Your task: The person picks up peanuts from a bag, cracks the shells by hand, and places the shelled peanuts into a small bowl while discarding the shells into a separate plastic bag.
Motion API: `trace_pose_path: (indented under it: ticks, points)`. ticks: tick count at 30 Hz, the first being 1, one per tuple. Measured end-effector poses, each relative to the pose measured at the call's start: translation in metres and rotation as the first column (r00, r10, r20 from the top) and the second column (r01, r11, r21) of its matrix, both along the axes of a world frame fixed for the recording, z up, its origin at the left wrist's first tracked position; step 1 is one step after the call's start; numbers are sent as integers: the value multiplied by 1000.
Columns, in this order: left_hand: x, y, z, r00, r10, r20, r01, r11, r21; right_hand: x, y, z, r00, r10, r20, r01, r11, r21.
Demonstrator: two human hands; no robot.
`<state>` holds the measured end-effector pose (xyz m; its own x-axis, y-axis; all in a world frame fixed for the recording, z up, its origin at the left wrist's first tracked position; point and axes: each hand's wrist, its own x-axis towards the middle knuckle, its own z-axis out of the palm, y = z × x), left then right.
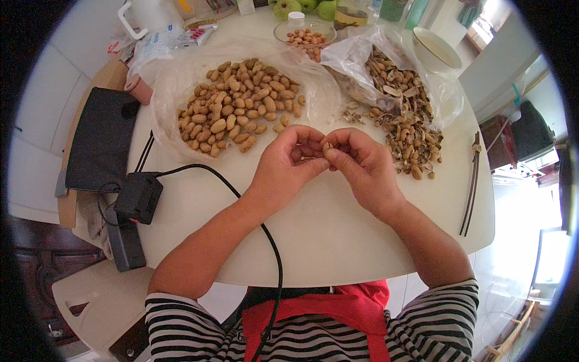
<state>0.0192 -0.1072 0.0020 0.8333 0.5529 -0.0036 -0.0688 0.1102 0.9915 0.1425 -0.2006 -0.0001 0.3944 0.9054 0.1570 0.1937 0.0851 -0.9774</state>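
Note:
My left hand (289, 156) and my right hand (362, 165) meet at the fingertips over the near middle of the table. A small tan peanut piece (329, 145) shows between the thumb and forefinger of my right hand. My left fingers curl in towards it, and whatever they may hold is mostly hidden. Just beyond my left hand, unshelled peanuts (244, 102) lie heaped on a clear plastic bag (167, 131). Broken peanut shells (409, 131) spill from another plastic bag (348, 54) beyond my right hand. Shelled peanuts (307, 37) fill part of a glass bowl (279, 34) farther back.
A black cable (271, 240) crosses the table (334, 240) under my left forearm from a black box-shaped device (139, 197). Chopsticks (471, 185) lie at the right edge. A white bowl (436, 50), green apples (287, 8) and a white pitcher (154, 16) stand at the back.

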Motion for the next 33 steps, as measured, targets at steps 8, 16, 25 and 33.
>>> trace_pose_path:
  ticks: [8, 16, 25, 33]
  points:
    - [0, 4, -4, 999, -18, -34, 13, 986, -166, 1, 0, 4, 897, -105, 429, 31, 984, 176]
    - [0, 0, -7, 992, 89, -91, -79, 991, 106, -2, 1, 1, 829, -126, 545, 22, 981, 193]
    - [1, 2, -15, 992, 115, -58, -103, 980, 170, 0, 5, -1, 918, 10, -395, -31, 998, -46]
    - [0, -4, -2, 992, 77, -99, -72, 996, 46, 5, 3, 1, 886, 94, -455, -108, 994, -4]
